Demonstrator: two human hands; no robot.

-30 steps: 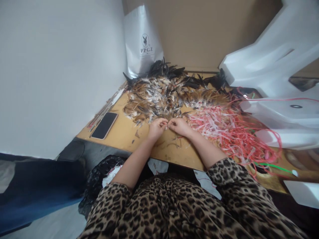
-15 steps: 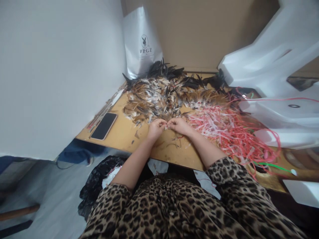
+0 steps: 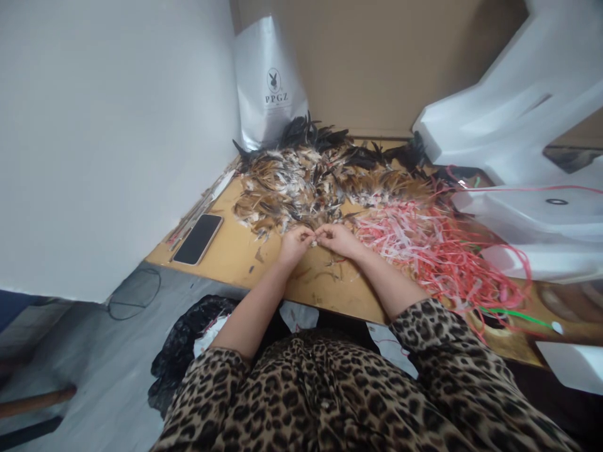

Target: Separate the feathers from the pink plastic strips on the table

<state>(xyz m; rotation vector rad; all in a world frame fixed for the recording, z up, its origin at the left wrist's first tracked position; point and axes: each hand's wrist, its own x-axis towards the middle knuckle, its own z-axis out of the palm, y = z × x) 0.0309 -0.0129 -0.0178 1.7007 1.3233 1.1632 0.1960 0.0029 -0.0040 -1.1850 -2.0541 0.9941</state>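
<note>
Both my hands meet at the near edge of a heap of brown, white and black feathers [image 3: 306, 182] on a wooden table [image 3: 235, 248]. My left hand [image 3: 295, 242] is closed, fingertips pinched toward the right hand. Fingers of my right hand [image 3: 336, 238] are curled, pinching at the same spot. Something small is held between them, too small to name. A tangle of pink and red plastic strips [image 3: 424, 242] lies just right of my right hand.
A black phone [image 3: 198, 238] lies at the table's left edge beside thin sticks. A silver bag [image 3: 271, 81] stands at the back corner. White foam pieces [image 3: 518, 125] crowd the right. A black bag [image 3: 183, 345] sits on the floor below.
My hands have stayed at the same spot with only slight finger movement. On the floor at left, a dark blue shape has passed out of view.
</note>
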